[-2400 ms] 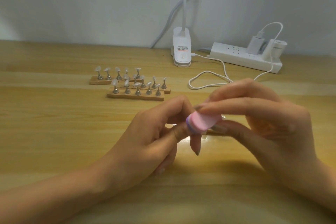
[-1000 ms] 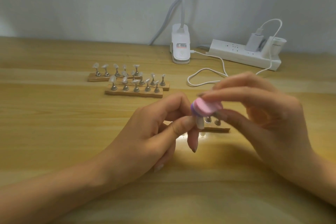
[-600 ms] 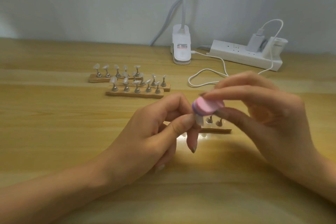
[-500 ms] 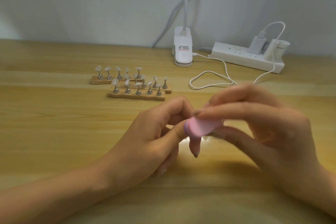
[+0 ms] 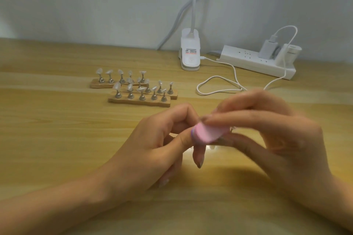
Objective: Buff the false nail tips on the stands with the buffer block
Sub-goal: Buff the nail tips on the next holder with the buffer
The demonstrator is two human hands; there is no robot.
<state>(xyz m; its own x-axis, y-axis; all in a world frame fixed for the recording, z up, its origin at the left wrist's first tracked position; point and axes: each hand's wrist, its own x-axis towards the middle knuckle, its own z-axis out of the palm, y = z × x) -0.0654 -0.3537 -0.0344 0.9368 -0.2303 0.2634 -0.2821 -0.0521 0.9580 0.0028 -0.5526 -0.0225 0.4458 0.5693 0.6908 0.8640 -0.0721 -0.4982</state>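
The fingers [image 5: 238, 119] of the right hand [image 5: 282, 139] curl round a small pink foam buffer block with a purple edge [image 5: 207, 132]. The forefinger lies along its top and the thumb sits beneath, and all are smeared with motion blur. A moment ago the block was lifted and tipped up, and a clear false nail tip on a metal peg showed just under it. Now the block is down again and hides that tip altogether.

The left hand [image 5: 152, 150] has thumb and forefinger bent together in a pinch right against the block's purple edge. I cannot tell what they pinch, since the block covers it.

I judge this to be one more stroke in the back-and-forth buffing of a single tip, not its finish.

Well beyond the fingers, toward the wall, three pale wooden strip stands [image 5: 139, 100] carry rows of translucent false nail tips [image 5: 116, 86] on metal pegs. Neither hand touches them, so much of the task likely remains.
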